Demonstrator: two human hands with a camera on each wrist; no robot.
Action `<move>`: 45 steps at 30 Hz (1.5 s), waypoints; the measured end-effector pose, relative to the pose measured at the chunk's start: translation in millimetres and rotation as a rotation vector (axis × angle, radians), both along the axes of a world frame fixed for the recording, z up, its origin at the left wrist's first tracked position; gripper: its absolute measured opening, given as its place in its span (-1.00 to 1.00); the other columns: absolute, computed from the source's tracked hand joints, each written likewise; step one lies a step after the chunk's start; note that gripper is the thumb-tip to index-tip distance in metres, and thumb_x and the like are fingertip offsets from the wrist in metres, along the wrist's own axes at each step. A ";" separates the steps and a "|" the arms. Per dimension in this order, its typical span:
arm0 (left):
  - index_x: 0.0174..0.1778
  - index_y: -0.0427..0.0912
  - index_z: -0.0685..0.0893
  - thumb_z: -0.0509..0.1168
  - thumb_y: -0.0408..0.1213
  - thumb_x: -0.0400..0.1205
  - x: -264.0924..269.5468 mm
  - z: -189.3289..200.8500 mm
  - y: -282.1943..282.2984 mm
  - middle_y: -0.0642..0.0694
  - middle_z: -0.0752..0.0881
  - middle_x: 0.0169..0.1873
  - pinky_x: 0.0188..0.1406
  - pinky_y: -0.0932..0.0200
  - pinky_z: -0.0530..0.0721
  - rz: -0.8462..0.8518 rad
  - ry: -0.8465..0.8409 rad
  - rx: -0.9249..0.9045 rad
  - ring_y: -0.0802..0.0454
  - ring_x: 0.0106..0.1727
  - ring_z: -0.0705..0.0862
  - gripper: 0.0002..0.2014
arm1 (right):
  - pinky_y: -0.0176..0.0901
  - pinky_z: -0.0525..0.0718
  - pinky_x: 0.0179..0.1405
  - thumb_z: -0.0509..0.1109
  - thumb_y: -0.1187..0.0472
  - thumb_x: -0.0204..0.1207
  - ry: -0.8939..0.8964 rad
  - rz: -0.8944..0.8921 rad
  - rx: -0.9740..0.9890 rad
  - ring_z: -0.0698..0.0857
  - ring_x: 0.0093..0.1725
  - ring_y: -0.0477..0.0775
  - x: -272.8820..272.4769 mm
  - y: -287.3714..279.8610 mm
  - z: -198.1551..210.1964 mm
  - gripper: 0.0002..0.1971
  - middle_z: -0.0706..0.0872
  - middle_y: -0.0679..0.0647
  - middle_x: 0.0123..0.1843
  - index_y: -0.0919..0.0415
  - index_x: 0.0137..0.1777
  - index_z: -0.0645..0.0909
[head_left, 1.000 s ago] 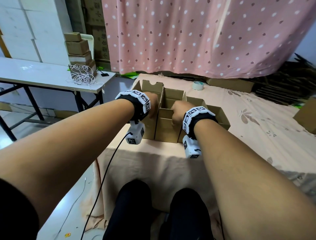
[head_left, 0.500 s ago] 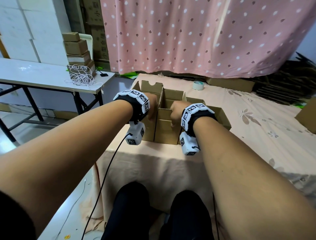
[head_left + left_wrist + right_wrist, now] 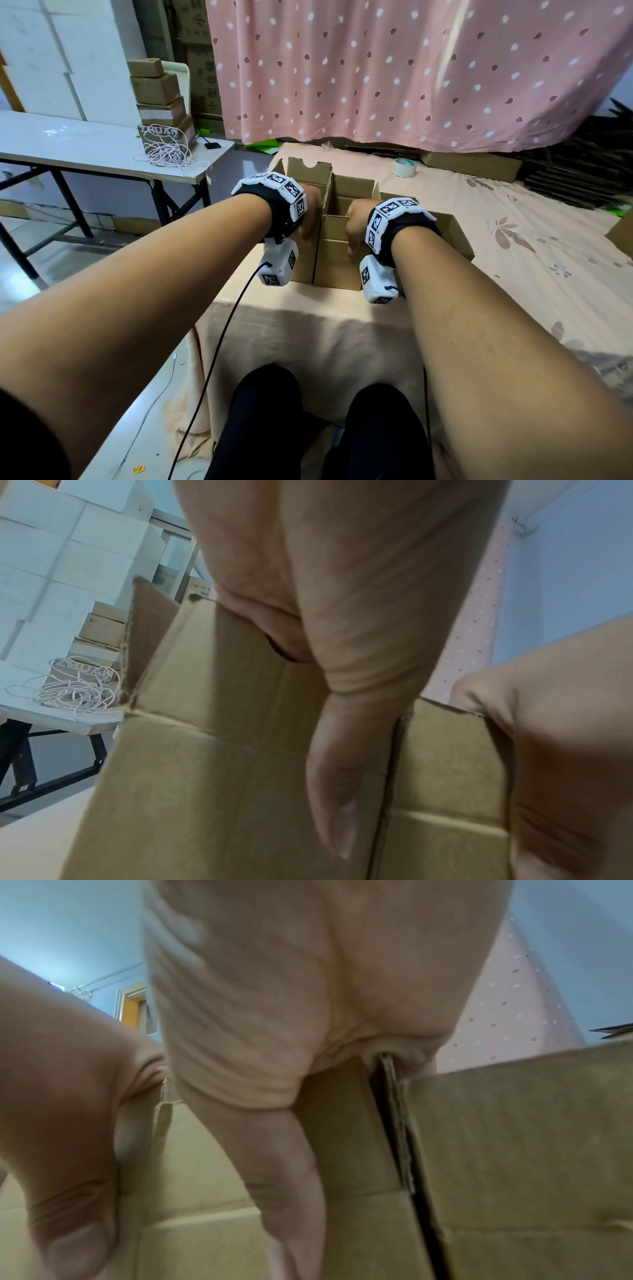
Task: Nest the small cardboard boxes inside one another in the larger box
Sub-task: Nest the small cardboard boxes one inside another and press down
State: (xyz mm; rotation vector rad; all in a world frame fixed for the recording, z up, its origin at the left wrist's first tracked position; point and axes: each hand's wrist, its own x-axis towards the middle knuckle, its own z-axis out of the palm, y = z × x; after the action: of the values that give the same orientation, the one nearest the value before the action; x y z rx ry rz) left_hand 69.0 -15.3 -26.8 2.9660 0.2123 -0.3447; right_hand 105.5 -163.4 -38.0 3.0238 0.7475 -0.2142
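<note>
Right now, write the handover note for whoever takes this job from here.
Left hand: grips the near wall of the left box, thumb outside.
Right hand: grips the near wall of the middle box, thumb outside.
A third open box stands right of them; all three sit side by side at the table edge.
Done: no nesting visible.
Left: fit the boxes inside one another.
</note>
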 end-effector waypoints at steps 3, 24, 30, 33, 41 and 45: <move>-0.21 -0.19 0.77 0.64 -0.33 0.49 -2.2 1.9 -1.1 -0.05 0.61 -0.46 -0.50 0.23 0.39 0.005 0.006 -0.004 0.01 -0.47 0.53 -0.85 | -0.23 0.33 -0.46 0.56 0.26 0.56 0.024 -0.028 0.024 0.46 -0.46 0.08 0.1 2.5 0.3 -0.64 0.55 0.10 -0.37 0.19 -0.37 0.47; -0.20 -0.16 0.82 0.66 -0.34 0.43 -3.3 1.4 1.0 -0.03 0.63 -0.48 -0.50 0.25 0.43 -0.022 -0.030 -0.019 0.01 -0.45 0.55 -0.86 | -0.21 0.38 -0.43 0.55 0.30 0.56 0.062 -0.102 0.117 0.61 -0.28 0.18 0.8 -3.9 -4.0 -0.70 0.65 0.13 -0.33 0.22 -0.36 0.56; -0.08 -0.23 0.88 0.68 -0.30 0.41 -2.6 -0.1 1.6 -0.03 0.63 -0.49 -0.51 0.27 0.45 -0.004 -0.043 -0.013 0.04 -0.49 0.55 -0.79 | -0.17 0.51 -0.34 0.72 0.21 0.41 0.074 -0.094 0.121 0.63 -0.33 0.10 2.8 -11.6 -3.5 -0.70 0.72 0.11 -0.31 0.18 -0.37 0.62; -0.12 -0.24 0.88 0.70 -0.28 0.39 -2.8 -0.6 1.8 -0.04 0.64 -0.48 -0.46 0.27 0.48 0.005 -0.037 -0.014 0.00 -0.47 0.56 -0.78 | -0.15 0.56 -0.27 0.72 0.18 0.43 0.064 -0.070 0.110 0.68 -0.25 0.16 0.8 -11.0 -4.7 -0.68 0.70 0.10 -0.31 0.17 -0.37 0.62; -0.23 -0.22 0.81 0.67 -0.33 0.43 -6.5 -0.5 0.6 -0.06 0.65 -0.44 -0.49 0.28 0.44 -0.007 -0.060 0.001 -0.03 -0.42 0.59 -0.84 | -0.14 0.58 -0.27 0.71 0.21 0.39 0.019 -0.019 0.075 0.67 -0.27 0.21 -5.4 -4.9 1.7 -0.67 0.69 0.15 -0.30 0.19 -0.37 0.58; -0.16 -0.22 0.85 0.65 -0.35 0.43 -8.8 -0.2 -0.2 -0.04 0.62 -0.50 -0.53 0.28 0.41 -0.015 -0.065 0.013 -0.02 -0.45 0.59 -0.86 | -0.12 0.58 -0.27 0.71 0.20 0.39 -0.013 -0.005 0.076 0.68 -0.23 0.24 -6.2 -6.0 12.8 -0.67 0.69 0.14 -0.32 0.21 -0.36 0.58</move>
State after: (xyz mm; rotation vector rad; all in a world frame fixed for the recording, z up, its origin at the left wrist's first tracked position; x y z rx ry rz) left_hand 60.2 -15.5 -27.0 2.9878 0.1857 -0.2491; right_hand 99.4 -169.4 -25.2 3.0957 0.7641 -0.1697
